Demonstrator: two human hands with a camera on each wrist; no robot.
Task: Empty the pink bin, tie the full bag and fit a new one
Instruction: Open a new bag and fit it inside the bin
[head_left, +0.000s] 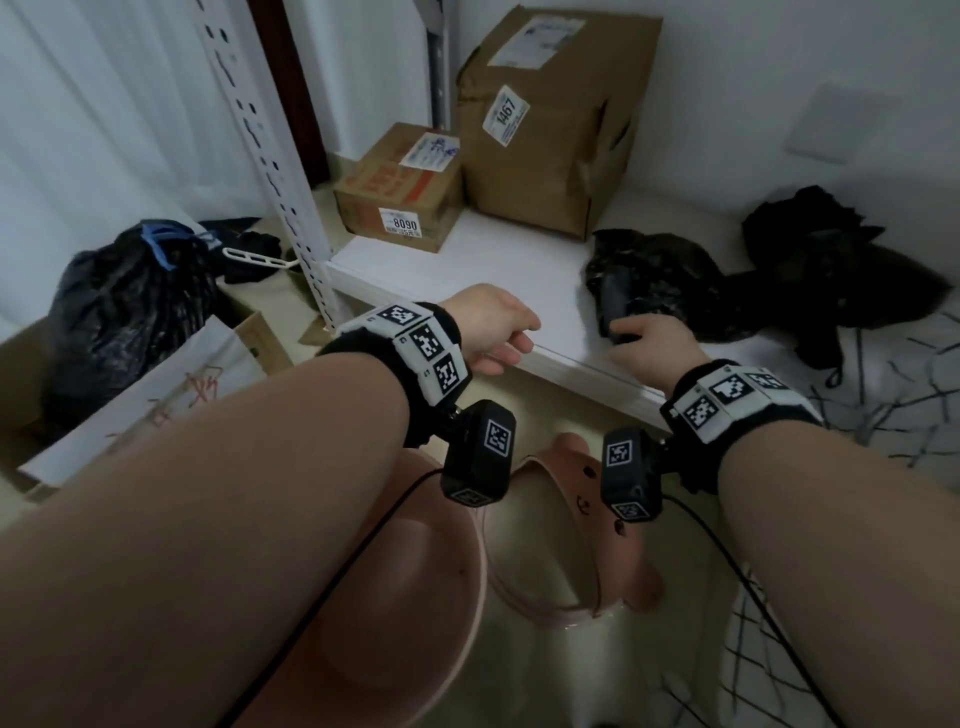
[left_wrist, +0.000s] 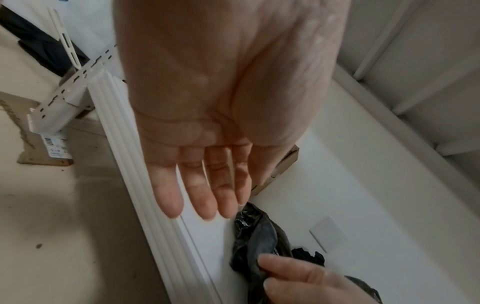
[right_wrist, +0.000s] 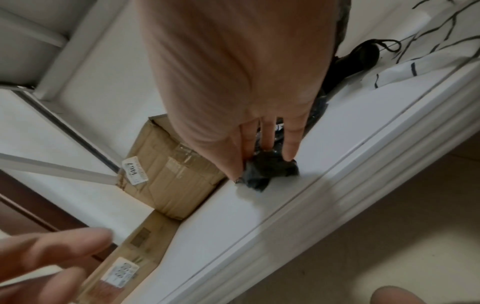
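The pink bin (head_left: 431, 571) stands on the floor under my forearms, and a pink bear-faced part (head_left: 582, 488) lies beside it. A full black bag (head_left: 130, 306) with blue ties sits on the floor at the left. A crumpled black bag (head_left: 654, 280) lies on the white shelf (head_left: 467, 270). My right hand (head_left: 634, 338) pinches its near end (right_wrist: 270, 172) between thumb and fingers (right_wrist: 291, 148). My left hand (head_left: 519, 338) hovers over the shelf's front edge with straight fingers (left_wrist: 202, 205) and holds nothing.
Two cardboard boxes (head_left: 400, 192) (head_left: 550, 119) stand at the back of the shelf. A dark heap (head_left: 831, 270) lies at its right end, next to a white lined cloth (head_left: 883, 415). A perforated white upright (head_left: 270, 171) rises at the shelf's left corner.
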